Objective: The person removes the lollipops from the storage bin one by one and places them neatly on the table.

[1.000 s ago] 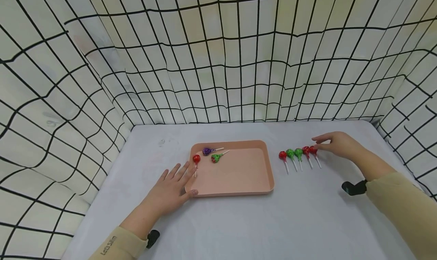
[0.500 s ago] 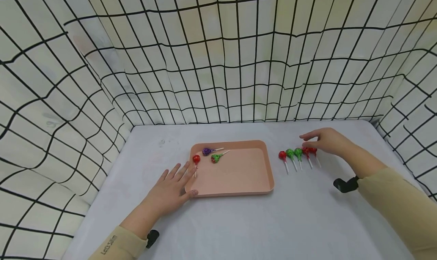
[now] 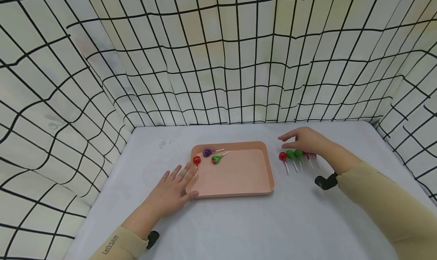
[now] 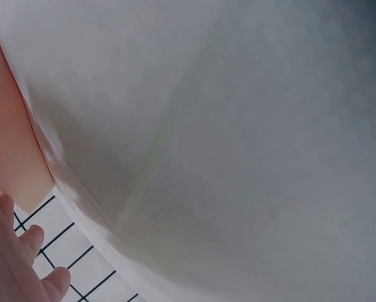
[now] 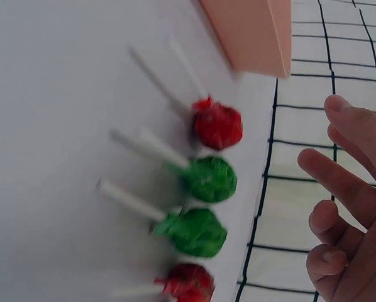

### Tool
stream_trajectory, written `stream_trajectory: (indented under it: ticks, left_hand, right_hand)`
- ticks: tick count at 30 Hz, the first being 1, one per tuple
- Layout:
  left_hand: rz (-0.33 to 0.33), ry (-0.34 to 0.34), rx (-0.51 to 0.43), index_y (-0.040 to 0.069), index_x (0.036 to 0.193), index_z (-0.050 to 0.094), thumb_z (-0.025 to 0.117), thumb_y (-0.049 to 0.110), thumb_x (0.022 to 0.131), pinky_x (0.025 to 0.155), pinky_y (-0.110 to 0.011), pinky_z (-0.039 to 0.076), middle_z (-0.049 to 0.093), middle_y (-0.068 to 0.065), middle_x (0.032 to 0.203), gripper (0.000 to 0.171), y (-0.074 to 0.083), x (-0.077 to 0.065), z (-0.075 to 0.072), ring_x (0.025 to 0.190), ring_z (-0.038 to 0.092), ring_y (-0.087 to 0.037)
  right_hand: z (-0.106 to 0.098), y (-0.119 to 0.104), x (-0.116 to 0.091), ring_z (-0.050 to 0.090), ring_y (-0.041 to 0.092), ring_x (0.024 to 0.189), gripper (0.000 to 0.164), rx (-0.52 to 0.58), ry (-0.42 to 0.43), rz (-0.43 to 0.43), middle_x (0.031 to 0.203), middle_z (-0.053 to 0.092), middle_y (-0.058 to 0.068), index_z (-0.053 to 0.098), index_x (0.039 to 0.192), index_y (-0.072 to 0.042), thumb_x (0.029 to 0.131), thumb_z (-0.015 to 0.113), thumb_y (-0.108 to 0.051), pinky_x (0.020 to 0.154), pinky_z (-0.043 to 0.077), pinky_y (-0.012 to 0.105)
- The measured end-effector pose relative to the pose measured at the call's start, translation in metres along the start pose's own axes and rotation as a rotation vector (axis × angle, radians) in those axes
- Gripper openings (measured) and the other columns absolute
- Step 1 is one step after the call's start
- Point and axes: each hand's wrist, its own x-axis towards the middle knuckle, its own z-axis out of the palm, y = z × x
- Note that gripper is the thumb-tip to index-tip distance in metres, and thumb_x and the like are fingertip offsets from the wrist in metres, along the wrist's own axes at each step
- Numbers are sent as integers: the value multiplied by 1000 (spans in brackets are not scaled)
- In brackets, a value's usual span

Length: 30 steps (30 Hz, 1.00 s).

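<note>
Head view — pink tray (image 3: 239, 176) holds three lollipops (image 3: 216, 159).

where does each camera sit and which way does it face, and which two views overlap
Head: worn on the head, facing forward and down at the tray, the row of lollipops and the black-lined backdrop; left hand, right hand and sleeves show.
Left wrist: on that wrist, facing mostly a blurry pale surface; some fingers show lower left.
Right wrist: on that wrist, facing part of the row; the right hand shows at the right edge.
Shared: head and right wrist both show lollipops, tray, backdrop and right hand.
</note>
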Motion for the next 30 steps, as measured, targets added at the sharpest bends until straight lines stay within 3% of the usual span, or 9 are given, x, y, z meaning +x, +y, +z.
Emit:
stream_trajectory:
  ticks: [8, 15, 20, 26, 30]
  left_hand:
    - [0, 13, -7, 24, 160, 20, 45, 67, 95, 117, -62, 14, 17, -2, 165, 81, -2, 2, 1, 150, 17, -35]
    - [12, 24, 1, 22, 160, 22, 47, 65, 96, 117, -62, 16, 19, -3, 165, 81, -1, 1, -2, 149, 19, -36]
    - [11, 17, 0, 21, 160, 21, 45, 66, 96, 117, -62, 15, 18, -3, 165, 82, -2, 1, -1, 149, 18, -37]
    - [3, 20, -13, 21, 160, 21, 47, 66, 95, 117, -62, 16, 19, -3, 165, 83, -2, 0, -1, 149, 18, -36]
    - [5, 15, -24, 21, 160, 21, 48, 65, 95, 117, -62, 15, 19, -3, 165, 83, -1, -1, 0, 149, 18, -36]
  right_hand:
    - [8, -26, 17, 56, 29, 123, 43, 27, -23, -40, 128, 67, 2, 68, 130, -23, 91, 73, -38, 101, 45, 53]
    - [14, -50, 31, 59, 23, 105, 37, 21, -53, -45, 127, 66, -2, 71, 126, -30, 90, 74, -38, 90, 52, 42]
    - [19, -65, 40, 56, 21, 100, 32, -20, -67, -64, 125, 66, -5, 72, 122, -35, 90, 73, -40, 83, 50, 37]
    - [24, -83, 49, 57, 20, 96, 30, -52, -80, -121, 121, 67, -6, 73, 121, -36, 91, 72, -38, 79, 50, 34]
    - [28, -95, 54, 59, 17, 96, 30, -63, -102, -170, 121, 68, -5, 74, 120, -32, 91, 73, -36, 83, 51, 35]
